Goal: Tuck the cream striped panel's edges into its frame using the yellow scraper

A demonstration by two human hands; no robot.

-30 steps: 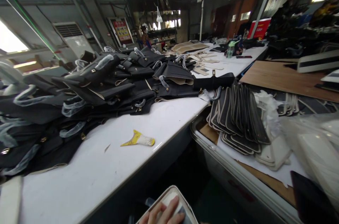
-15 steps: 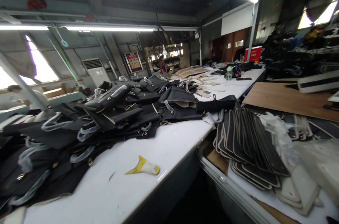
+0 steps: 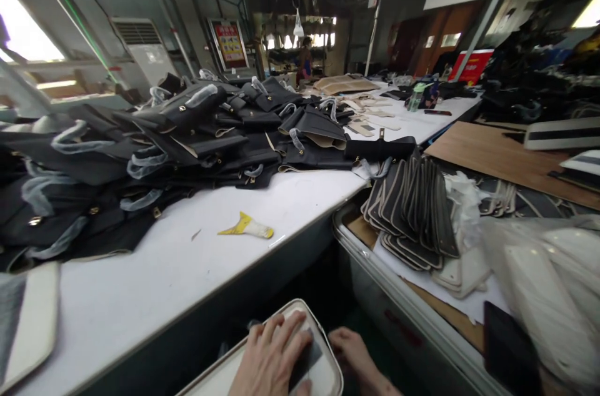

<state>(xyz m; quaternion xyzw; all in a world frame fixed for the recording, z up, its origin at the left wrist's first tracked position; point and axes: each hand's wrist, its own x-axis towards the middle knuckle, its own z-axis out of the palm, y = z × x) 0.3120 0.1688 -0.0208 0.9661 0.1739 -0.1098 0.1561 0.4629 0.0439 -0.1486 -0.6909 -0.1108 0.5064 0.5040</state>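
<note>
At the bottom of the view a white panel (image 3: pixel 220 379) with rounded corners, a piped edge and a dark patch shows in part, sticking out over the dark gap beside the table. My left hand (image 3: pixel 274 352) lies on top of it, fingers stretched out and slightly spread. Just off the panel's right edge is my right hand (image 3: pixel 356 355), its fingers curled together. Whatever those fingers hold, if anything, is hidden. A second pale panel (image 3: pixel 37 315) rests on the table's near left corner.
On the white table (image 3: pixel 154 287) lie a yellow-and-white scrap (image 3: pixel 248 225) and a heap of black bags (image 3: pixel 187 127) with plastic-wrapped handles. To the right, a grey-rimmed bin (image 3: pixel 370 258) carries stacked dark panels (image 3: pixel 407 205), plastic-wrapped white panels (image 3: pixel 548 302) and a dark flat object (image 3: pixel 510 346).
My view has tilted down. Both hands and the white panel have come into sight at the bottom, along with the dark flat object at the lower right.
</note>
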